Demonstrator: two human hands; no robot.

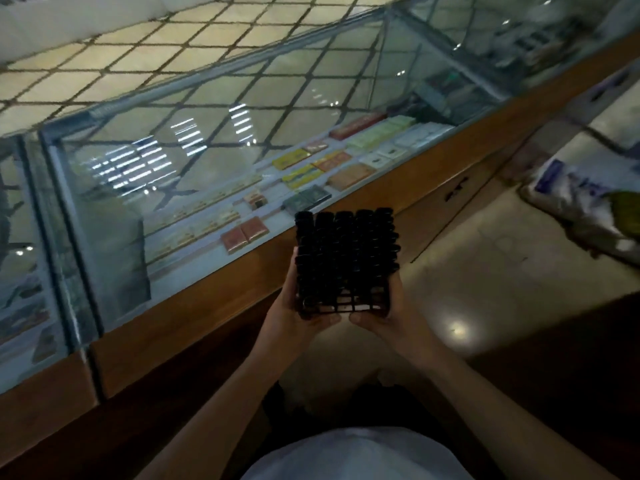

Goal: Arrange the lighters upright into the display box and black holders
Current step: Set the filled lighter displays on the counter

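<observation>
Fingers of the left hand and right hand curl round a black holder full of dark lighters — held above a shiny floor, beside a glass counter.

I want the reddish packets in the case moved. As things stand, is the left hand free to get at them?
Probably not: the left hand grips the black holder together with the right hand, and the glass top covers the reddish packets.
</observation>
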